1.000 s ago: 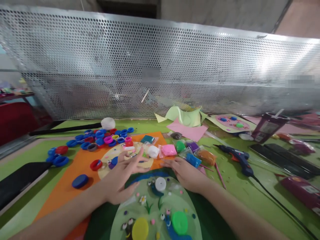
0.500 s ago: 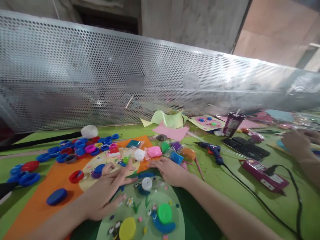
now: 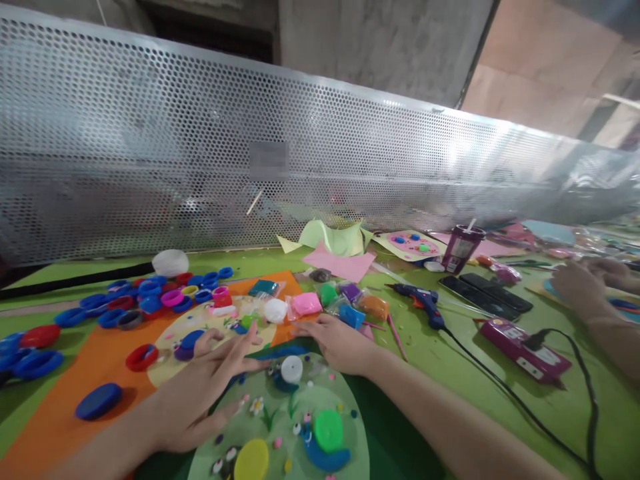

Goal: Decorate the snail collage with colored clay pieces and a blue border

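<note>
With 12 o'clock toward the metal panel and the pale green oval as dial: on its 10 o'clock side, the left hand (image 3: 203, 393), fingers fanned and free of any grip, thumb low over the oval's edge. Just past 12, the right hand (image 3: 340, 340), palm down, fingers stretched out toward 11, likewise with no visible hold. Fingertips of both near each other, but apart. Cannot tell about firm contact with the sheet beneath.

Between the forearms, the pale green oval (image 3: 287, 420) on a dark green sheet (image 3: 390, 447). On it, a white cap (image 3: 291, 369) near 12, a bright green cap (image 3: 329, 430) in a blue clay curve (image 3: 327, 459) near 3, and a yellow cap (image 3: 251, 460) near 8, cut off by the frame.

Farther out, at 11, a cream oval (image 3: 163, 377) on an orange sheet (image 3: 60, 420), partly behind the left hand. At 10, a red ring (image 3: 143, 368); at 9, a dark blue cap (image 3: 99, 401). At 12, a pink packet (image 3: 306, 305); past 1, an orange packet (image 3: 374, 307).

Around 2, a glue gun (image 3: 420, 300) and a purple cup (image 3: 463, 252); toward 3, a purple power strip (image 3: 523, 350). Well beyond, another person's hands (image 3: 577, 283). Along 12, the perforated metal panel (image 3: 320, 120).
</note>
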The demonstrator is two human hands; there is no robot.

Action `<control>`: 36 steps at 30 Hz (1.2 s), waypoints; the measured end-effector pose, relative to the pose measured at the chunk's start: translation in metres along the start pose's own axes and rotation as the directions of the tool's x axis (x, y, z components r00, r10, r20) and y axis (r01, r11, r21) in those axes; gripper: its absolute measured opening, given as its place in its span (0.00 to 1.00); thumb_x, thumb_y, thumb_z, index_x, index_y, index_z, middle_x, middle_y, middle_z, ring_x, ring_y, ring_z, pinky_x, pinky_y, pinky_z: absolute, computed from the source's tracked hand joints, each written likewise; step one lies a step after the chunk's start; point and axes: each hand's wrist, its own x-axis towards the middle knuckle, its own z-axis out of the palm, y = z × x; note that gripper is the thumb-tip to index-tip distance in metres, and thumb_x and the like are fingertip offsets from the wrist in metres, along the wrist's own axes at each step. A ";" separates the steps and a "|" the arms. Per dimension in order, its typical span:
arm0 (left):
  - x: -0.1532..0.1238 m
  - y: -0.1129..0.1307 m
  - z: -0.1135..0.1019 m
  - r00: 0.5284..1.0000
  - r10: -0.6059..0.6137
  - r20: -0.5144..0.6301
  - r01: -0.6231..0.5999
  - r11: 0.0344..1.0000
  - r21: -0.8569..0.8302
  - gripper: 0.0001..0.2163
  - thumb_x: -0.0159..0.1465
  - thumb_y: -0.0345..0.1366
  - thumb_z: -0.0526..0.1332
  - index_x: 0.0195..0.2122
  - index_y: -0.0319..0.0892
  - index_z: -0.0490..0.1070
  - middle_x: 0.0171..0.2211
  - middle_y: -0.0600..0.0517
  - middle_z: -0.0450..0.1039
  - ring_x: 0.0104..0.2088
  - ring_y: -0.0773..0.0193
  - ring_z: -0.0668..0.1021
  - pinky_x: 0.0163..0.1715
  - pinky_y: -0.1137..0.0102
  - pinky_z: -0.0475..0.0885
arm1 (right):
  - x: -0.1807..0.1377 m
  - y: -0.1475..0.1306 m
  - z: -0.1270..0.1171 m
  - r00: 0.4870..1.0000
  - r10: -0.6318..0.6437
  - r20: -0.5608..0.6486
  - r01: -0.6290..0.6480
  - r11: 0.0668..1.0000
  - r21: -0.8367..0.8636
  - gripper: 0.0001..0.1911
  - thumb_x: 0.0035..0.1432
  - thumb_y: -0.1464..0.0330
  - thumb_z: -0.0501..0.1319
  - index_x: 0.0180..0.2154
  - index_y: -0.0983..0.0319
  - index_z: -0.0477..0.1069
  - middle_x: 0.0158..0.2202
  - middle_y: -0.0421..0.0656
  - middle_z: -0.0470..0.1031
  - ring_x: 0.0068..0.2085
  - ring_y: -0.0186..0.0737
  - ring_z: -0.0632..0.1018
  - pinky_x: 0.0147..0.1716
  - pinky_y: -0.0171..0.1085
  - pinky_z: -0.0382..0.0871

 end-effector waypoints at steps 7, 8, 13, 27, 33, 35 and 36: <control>-0.007 -0.006 0.002 1.000 -0.004 0.025 0.004 1.000 -0.011 0.30 0.68 0.43 0.38 0.63 0.37 0.20 0.51 0.43 0.70 0.59 0.45 0.61 0.55 0.47 0.51 | -0.001 -0.002 -0.003 1.000 -0.013 0.008 0.013 1.000 -0.007 0.32 0.50 0.84 0.50 0.58 0.66 0.56 0.52 0.45 0.71 0.45 0.43 0.68 0.47 0.39 0.64; -0.008 -0.005 0.002 1.000 -0.020 0.022 0.020 1.000 -0.015 0.29 0.68 0.44 0.37 0.63 0.37 0.20 0.52 0.43 0.69 0.59 0.46 0.59 0.55 0.48 0.50 | -0.001 -0.002 -0.004 1.000 -0.015 0.010 0.015 1.000 -0.008 0.32 0.50 0.84 0.50 0.58 0.66 0.57 0.52 0.44 0.71 0.45 0.43 0.68 0.47 0.39 0.64; -0.004 0.001 0.000 0.999 -0.002 0.037 0.004 0.999 -0.039 0.29 0.68 0.48 0.34 0.63 0.40 0.21 0.52 0.44 0.69 0.59 0.47 0.61 0.54 0.52 0.54 | 0.000 -0.002 -0.004 1.000 -0.007 0.015 0.007 1.000 -0.009 0.32 0.50 0.83 0.51 0.58 0.65 0.58 0.52 0.41 0.71 0.44 0.43 0.68 0.46 0.38 0.65; -0.002 -0.001 -0.004 0.996 -0.080 0.025 0.083 0.989 -0.121 0.28 0.69 0.50 0.32 0.63 0.42 0.21 0.55 0.46 0.66 0.58 0.50 0.61 0.55 0.57 0.51 | 0.001 -0.002 -0.001 1.000 -0.021 0.000 0.021 0.999 0.029 0.33 0.49 0.85 0.49 0.58 0.65 0.58 0.53 0.44 0.70 0.43 0.45 0.68 0.45 0.42 0.66; -0.006 -0.011 0.001 0.999 0.025 0.027 -0.022 0.993 -0.118 0.29 0.69 0.49 0.35 0.63 0.42 0.20 0.54 0.47 0.67 0.57 0.51 0.63 0.53 0.58 0.54 | -0.002 -0.010 -0.006 0.995 -0.056 -0.085 0.069 0.985 0.159 0.30 0.57 0.81 0.46 0.60 0.61 0.53 0.54 0.43 0.69 0.52 0.41 0.66 0.51 0.41 0.62; -0.006 -0.011 0.002 0.999 0.039 0.033 -0.035 0.994 -0.103 0.29 0.69 0.49 0.35 0.63 0.42 0.20 0.55 0.46 0.65 0.58 0.50 0.61 0.53 0.58 0.54 | -0.002 -0.014 -0.006 0.994 -0.067 -0.089 0.084 0.977 0.197 0.30 0.56 0.81 0.46 0.60 0.61 0.53 0.52 0.43 0.71 0.52 0.41 0.66 0.51 0.41 0.62; -0.006 -0.011 0.002 0.999 0.032 0.030 -0.029 0.995 -0.095 0.29 0.69 0.50 0.35 0.63 0.42 0.20 0.56 0.46 0.65 0.59 0.49 0.60 0.53 0.57 0.53 | -0.002 -0.017 -0.006 0.994 -0.071 -0.086 0.088 0.973 0.212 0.31 0.55 0.82 0.46 0.60 0.62 0.53 0.50 0.43 0.72 0.52 0.41 0.66 0.52 0.42 0.62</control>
